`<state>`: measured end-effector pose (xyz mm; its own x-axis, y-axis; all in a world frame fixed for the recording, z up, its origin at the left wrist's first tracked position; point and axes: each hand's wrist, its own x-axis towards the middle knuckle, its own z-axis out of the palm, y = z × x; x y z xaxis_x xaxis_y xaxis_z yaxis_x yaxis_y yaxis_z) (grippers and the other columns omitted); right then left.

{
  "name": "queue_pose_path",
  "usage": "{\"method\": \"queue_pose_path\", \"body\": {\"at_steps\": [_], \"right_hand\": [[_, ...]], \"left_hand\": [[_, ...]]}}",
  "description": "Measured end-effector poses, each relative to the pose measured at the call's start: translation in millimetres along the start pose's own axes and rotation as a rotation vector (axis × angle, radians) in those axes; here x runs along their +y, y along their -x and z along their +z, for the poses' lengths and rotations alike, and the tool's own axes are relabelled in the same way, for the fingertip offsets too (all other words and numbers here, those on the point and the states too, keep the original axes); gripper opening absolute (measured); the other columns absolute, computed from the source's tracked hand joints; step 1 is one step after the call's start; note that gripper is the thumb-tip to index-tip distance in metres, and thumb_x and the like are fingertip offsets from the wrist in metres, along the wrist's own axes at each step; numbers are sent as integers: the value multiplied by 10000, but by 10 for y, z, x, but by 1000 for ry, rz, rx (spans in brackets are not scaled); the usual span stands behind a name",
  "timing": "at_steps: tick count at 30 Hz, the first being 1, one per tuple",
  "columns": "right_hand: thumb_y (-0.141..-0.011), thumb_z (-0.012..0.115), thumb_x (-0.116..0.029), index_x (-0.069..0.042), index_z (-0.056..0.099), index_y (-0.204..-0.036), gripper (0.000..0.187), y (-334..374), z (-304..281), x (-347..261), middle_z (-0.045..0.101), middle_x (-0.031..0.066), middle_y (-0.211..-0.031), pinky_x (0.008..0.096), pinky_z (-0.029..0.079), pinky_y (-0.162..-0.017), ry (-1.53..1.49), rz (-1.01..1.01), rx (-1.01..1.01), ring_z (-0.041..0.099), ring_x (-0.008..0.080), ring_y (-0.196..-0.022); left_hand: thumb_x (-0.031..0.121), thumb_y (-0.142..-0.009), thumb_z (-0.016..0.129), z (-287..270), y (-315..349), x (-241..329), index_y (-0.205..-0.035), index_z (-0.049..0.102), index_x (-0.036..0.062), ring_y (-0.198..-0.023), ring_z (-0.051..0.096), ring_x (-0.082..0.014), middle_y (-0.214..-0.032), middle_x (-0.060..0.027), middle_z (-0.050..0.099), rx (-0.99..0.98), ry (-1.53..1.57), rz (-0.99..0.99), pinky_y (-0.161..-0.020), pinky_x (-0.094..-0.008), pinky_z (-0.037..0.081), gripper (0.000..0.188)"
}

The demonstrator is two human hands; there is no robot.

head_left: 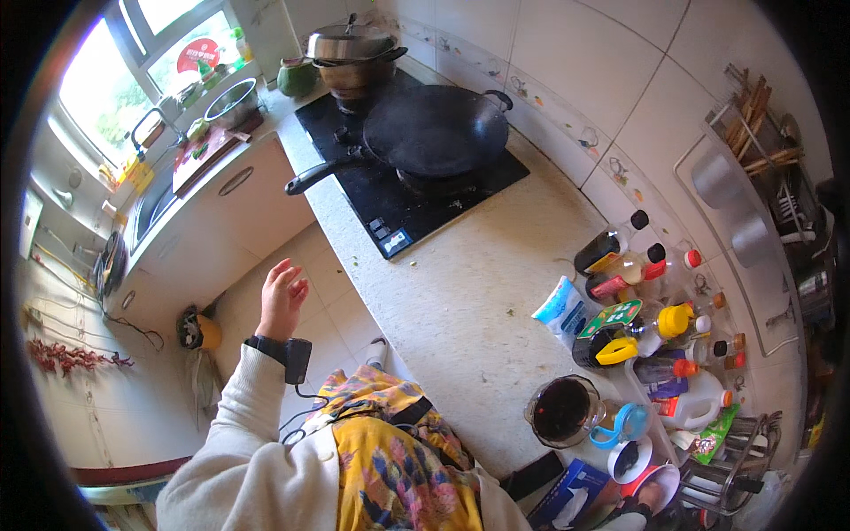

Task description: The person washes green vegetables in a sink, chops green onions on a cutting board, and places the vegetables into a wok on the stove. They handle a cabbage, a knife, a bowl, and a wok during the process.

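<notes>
My left hand [283,299] is raised over the floor left of the counter, with nothing in it and its fingers loosely bent and apart. My right hand [653,497] is at the lower right, at the mouth of a red container with a white rim [670,480]; its fingers are hidden there, so I cannot tell what they grip. Beside that container is a white cup [621,449] with dark contents. Close by are a jar with a light blue lid [630,421], a glass vessel of dark liquid [561,412] and a blue tissue box [580,487].
A black wok [434,128] sits on the black cooktop [443,214], its handle pointing left over the counter edge. Behind it stands a lidded pot [354,75]. Several bottles [606,250] and a blue-white bag [562,310] line the right wall, below a utensil rack [753,150].
</notes>
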<state>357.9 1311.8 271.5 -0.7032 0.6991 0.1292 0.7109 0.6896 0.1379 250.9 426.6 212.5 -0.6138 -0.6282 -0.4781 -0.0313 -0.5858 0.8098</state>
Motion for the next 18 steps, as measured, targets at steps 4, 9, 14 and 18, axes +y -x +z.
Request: {"method": "queue_pose_path", "body": {"at_steps": [4, 9, 14, 18], "right_hand": [[-801, 576, -215, -50, 673, -991, 270, 43, -47, -131, 637, 183, -1066, 438, 477, -880, -8, -55, 30, 599, 340, -1023], [-814, 578, -227, -50, 665, -1015, 282, 21, -109, -239, 628, 175, -1091, 426, 471, -894, -32, -106, 73, 591, 327, -1041], [-826, 580, -239, -51, 657, -1039, 294, 42, -168, -295, 620, 167, -1115, 414, 466, -907, -55, -143, 113, 583, 313, -1059], [-837, 581, -249, -51, 651, -1057, 304, 115, -203, -339, 614, 160, -1135, 405, 462, -918, -69, -154, 141, 577, 303, -1073]], "left_hand": [[113, -912, 547, -50, 24, -12, -1227, 488, 90, -766, 585, -152, -1042, -59, 580, -22, 10, -17, -692, -272, 516, 321], [123, -909, 549, -135, 59, 39, -1220, 500, 65, -767, 582, -143, -1044, -64, 584, -32, -10, -6, -700, -267, 512, 320], [135, -911, 550, -281, 90, 132, -1190, 537, 49, -730, 588, -139, -1025, -67, 603, -46, -78, -6, -689, -270, 513, 292], [166, -926, 536, -197, -62, -70, -1186, 577, 50, -758, 591, -108, -1036, -51, 623, -245, -521, 76, -708, -257, 498, 288]]}}
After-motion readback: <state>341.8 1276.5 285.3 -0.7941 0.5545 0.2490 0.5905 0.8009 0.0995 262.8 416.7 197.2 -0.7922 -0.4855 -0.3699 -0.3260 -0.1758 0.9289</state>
